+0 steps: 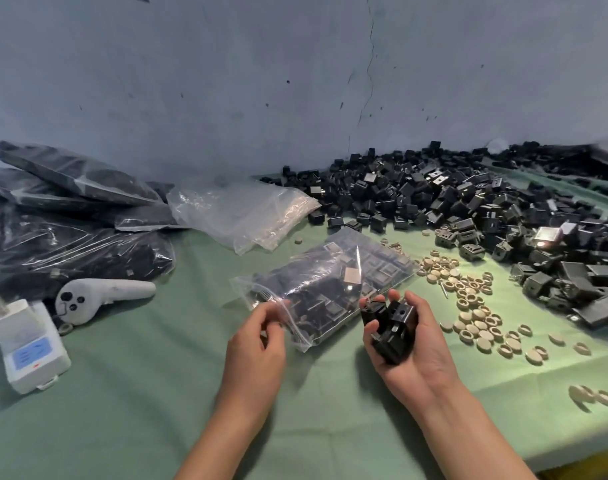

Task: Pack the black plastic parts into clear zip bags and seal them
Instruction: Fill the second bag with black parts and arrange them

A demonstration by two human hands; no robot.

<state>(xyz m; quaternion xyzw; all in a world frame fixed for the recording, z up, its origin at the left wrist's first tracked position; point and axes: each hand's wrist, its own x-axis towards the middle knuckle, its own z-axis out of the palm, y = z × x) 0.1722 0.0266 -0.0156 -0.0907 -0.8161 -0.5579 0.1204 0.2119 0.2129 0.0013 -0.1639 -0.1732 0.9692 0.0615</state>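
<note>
While your right hand (411, 351) lies palm up over the green cloth-covered table (150, 403), its fingers and thumb curl round a small cluster of black plastic block-shaped parts (389, 327), so that grip is closed and full. Your left hand (257, 341) sits just to the left of it, fingertips drawn together and pinching the near edge of a clear plastic zip bag (330, 282). That bag lies flat on the cloth between and just beyond your hands. It is already partly filled with black parts in rows, and the end at your left hand is loose. Whether its zip strip is pressed closed you cannot tell from this view.

To your right, a large loose heap of black plastic parts (468, 206) runs along the foot of the grey-blue wall (226, 81) and spreads down the right side of the table. Between that heap and your right hand lies a scatter of small beige round caps and rings (472, 306). Beyond the bag in hand, a crumpled stack of empty clear bags (240, 213) rests near the wall. At far left, several filled bags of black parts (70, 220) are piled on one another. A white handheld controller (98, 299) lies just in front of them, and a small white box-shaped device (27, 344) stands near the left edge.
</note>
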